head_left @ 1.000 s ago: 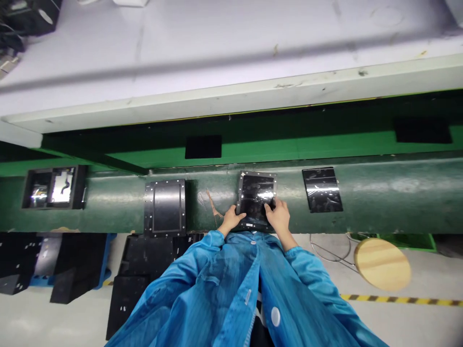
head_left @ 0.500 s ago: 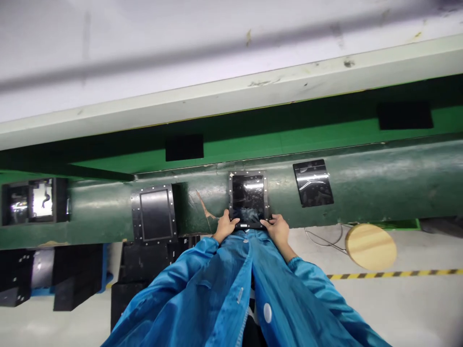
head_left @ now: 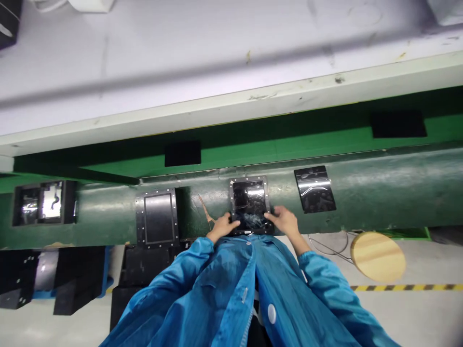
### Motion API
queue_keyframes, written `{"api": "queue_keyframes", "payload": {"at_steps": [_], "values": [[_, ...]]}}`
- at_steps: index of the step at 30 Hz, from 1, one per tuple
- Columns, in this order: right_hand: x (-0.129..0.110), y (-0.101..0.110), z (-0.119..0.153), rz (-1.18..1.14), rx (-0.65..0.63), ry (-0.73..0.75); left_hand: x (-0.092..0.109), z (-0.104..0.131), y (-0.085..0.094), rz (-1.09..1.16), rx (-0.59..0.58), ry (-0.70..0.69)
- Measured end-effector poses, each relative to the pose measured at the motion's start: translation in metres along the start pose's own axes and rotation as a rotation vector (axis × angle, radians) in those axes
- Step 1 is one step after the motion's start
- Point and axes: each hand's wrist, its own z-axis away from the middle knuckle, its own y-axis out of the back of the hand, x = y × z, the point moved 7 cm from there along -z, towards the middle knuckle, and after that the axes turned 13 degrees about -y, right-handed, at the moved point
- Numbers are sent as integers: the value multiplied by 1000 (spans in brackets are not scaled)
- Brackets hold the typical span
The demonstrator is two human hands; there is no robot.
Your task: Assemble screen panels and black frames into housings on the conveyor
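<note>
A black framed panel (head_left: 249, 197) with a glossy, smudged dark face lies on the green bench. Small light dots run around its frame, and a pale label sits at its near edge. My left hand (head_left: 221, 226) grips the near left corner, its thumb laid over the face. On the other side, my right hand (head_left: 284, 220) holds the right edge with the thumb on top and the fingers bent around the outside. The undersides of the fingers are hidden. Right of it lies a loose glossy black panel (head_left: 315, 190), apart from both hands.
To the left are another framed black panel (head_left: 158, 218) and a black open box (head_left: 45, 203) on the green bench (head_left: 379, 193). A white shelf edge (head_left: 217, 111) overhangs the back. Black bins (head_left: 77, 279) stand below left; a round wooden stool (head_left: 378, 256) stands right.
My right hand has slid up from the panel's near right corner along its right edge. My left hand stays at the left corner. The whole view has shifted slightly.
</note>
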Motion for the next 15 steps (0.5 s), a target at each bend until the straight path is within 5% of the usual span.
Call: {"api": "queue_keyframes", "payload": {"at_steps": [3,7,10,15], "values": [[-64,31,-49,-168,181,296,20,-63,46,56,287,-128],[-121,22,-102,-293,6,479,41,-140,67,119,399,-203],[-122,10,-114,-330,-58,480,35,-156,58,249,439,-178],[-109,8,-106,-361,19,433,23,-144,41,415,541,-139]]}}
